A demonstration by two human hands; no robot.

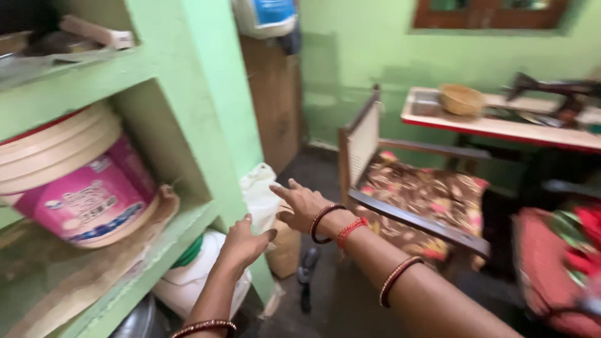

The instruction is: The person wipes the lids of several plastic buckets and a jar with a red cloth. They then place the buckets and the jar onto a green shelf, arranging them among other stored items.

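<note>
At centre frame both hands reach toward a white bag [260, 194] standing beside the green shelf [181, 228]. The left hand [243, 243] is open, fingertips touching the bag's lower side. The right hand [303, 203], open with fingers spread, hovers just beside its top. A pink bucket [87, 194] sits at left, a chair [413, 194] at right.

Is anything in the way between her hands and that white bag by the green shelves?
Nothing visible. The right hand reaches over the white bag, and the left hand sits right beside it, next to the green shelf post.
</note>
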